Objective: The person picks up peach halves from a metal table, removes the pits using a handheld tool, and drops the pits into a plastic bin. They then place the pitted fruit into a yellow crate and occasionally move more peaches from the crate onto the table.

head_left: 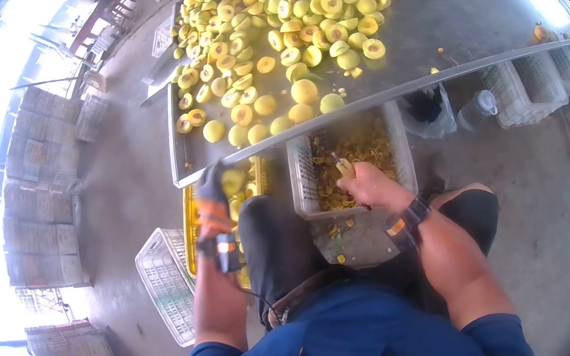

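My left hand, in a dark glove with an orange cuff, is over the yellow crate just below the table's front edge. A blurred yellow-green peach shows right beside its fingers; I cannot tell whether they grip it. More fruit lies in that crate. My right hand is bare and closed around a small knife with a yellow handle, its short metal tip pointing up toward the table. Beneath this hand stands a white crate holding peelings and scraps.
A metal table carries a big heap of whole and halved yellow peaches. Below it are a plastic bag, a clear jug and white crates. Another white crate stands at left, near stacked crates.
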Available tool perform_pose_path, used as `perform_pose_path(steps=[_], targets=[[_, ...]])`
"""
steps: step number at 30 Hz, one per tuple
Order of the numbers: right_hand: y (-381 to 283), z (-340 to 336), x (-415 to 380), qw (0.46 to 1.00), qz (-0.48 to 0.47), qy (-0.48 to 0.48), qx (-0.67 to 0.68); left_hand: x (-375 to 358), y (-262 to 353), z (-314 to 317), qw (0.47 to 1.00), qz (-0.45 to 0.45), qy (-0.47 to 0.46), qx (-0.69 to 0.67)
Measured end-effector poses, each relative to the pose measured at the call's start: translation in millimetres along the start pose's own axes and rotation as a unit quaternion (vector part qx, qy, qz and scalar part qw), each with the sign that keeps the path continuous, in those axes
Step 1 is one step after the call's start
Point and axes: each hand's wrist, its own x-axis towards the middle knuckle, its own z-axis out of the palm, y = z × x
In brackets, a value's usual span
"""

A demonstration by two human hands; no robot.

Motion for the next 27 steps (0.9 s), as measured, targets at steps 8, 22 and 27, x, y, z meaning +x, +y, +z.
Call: perform_pose_path(steps=[8, 22, 27], targets=[[-19.8, 5.3, -15.6, 0.989, -0.113, 0.082, -0.054, 54.9, 24.4, 21.0, 0.981, -0.166, 0.088, 0.036], [-39.0, -17.5, -13.1, 0.976, -0.144, 0.123, 0.106, 164.1, 80.4, 161.4, 0.911, -0.176, -0.122, -0.352], [-36.4, -14.2, -0.8, 0.963, -0.175, 0.101, 0.180, 109.0, 112.5, 122.0, 0.899, -0.112, -0.132, -0.403]])
